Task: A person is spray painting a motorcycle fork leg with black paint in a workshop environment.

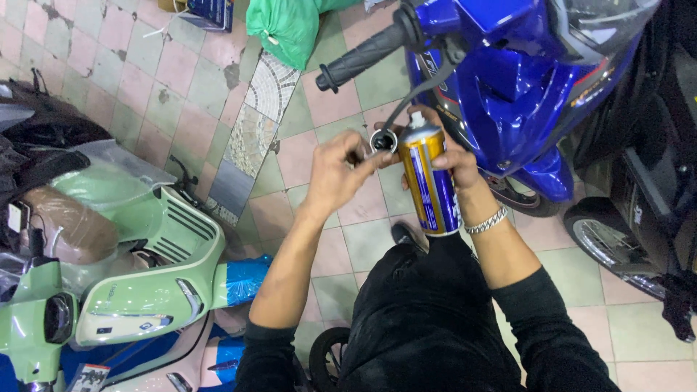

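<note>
My right hand [454,156] grips a gold and blue spray can [430,181], held upright with its white nozzle at the top. My left hand [335,174] pinches a small round metal part [383,141] with a dark hollow centre, right beside the can's nozzle. Both hands are just below the brake lever [420,91] and black handlebar grip [361,56] of a blue scooter [523,80]. A silver chain bracelet [486,221] sits on my right wrist. My black-trousered knee is under the can.
A pale green scooter [138,268] with a brown seat stands at the left, partly wrapped in plastic. A green bag [287,25] lies on the tiled floor at the top. A dark motorbike [639,181] stands at the right, its wheel near my right arm.
</note>
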